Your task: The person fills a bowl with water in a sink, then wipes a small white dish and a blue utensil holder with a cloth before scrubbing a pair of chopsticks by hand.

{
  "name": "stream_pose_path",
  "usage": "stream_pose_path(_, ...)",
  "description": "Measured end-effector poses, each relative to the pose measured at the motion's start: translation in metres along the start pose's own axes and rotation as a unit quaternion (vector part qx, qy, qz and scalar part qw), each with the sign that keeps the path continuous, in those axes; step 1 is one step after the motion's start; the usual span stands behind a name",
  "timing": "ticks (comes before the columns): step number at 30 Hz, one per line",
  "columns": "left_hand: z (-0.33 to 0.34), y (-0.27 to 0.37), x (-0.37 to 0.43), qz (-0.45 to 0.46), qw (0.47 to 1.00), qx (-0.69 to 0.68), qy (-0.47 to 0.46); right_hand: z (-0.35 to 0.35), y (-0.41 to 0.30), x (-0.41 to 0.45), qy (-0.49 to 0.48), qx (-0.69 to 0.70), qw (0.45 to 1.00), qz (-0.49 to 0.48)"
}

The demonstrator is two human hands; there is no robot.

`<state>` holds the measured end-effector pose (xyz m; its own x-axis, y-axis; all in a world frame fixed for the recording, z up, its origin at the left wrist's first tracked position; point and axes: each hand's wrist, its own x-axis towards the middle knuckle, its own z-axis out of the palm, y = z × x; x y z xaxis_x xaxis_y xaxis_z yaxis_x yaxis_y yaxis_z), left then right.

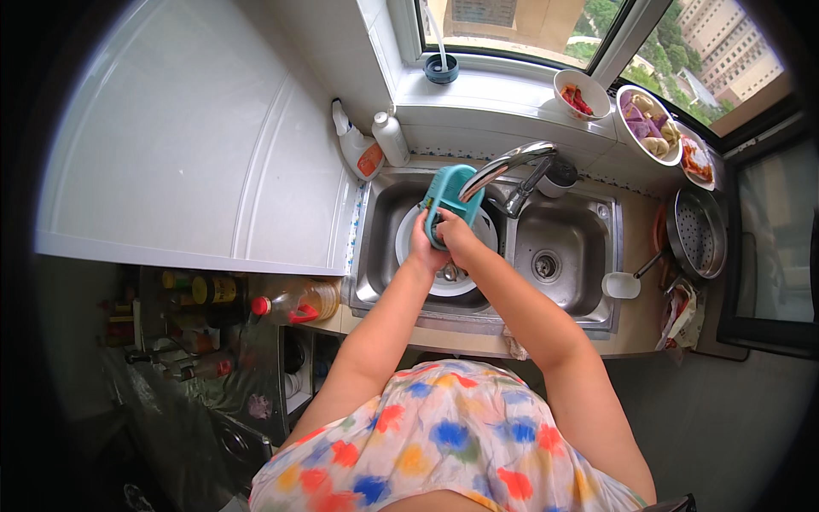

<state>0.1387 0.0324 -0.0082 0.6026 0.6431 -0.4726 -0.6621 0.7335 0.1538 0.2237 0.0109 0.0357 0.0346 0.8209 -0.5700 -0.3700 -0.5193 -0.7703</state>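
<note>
A teal plastic divided basket (477,211) is tilted under the faucet (512,163), above a white basin (404,233) in the left sink bowl. My left hand (423,245) grips the basket's near end from the left side. At the same end, the fingers of my right hand (455,232) reach into the near compartment. Whether they pinch anything is hidden. Just below my hands, a shiny metal utensil (450,272), perhaps a spoon, lies in the basin.
The right sink bowl (560,240) has a drain. A spray bottle (359,150) and white bottle (390,137) stand behind the sink's left corner. Bowls of red peppers (582,86) and dumpling-like food (649,125) line the sill. A perforated metal pan (697,233) and white ladle (620,285) are right.
</note>
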Motion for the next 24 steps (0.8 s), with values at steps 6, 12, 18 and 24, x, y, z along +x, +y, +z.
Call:
stream_pose_path(6,0.015,-0.002,0.019,0.019,1.000,0.003,0.021,-0.011,-0.016,-0.011,-0.032,-0.064,0.995,-0.065)
stream_pose_path(12,0.022,0.003,0.011,0.012,0.998,0.046,0.044,-0.025,-0.017,-0.032,-0.060,-0.530,0.818,-0.213)
stream_pose_path(18,0.033,-0.010,0.011,0.020,0.998,0.062,0.024,-0.057,0.003,-0.024,0.061,-0.803,0.419,-0.419)
stream_pose_path(24,0.028,-0.007,0.011,0.042,0.996,0.074,0.001,-0.052,0.012,-0.034,0.101,-0.800,0.409,-0.428)
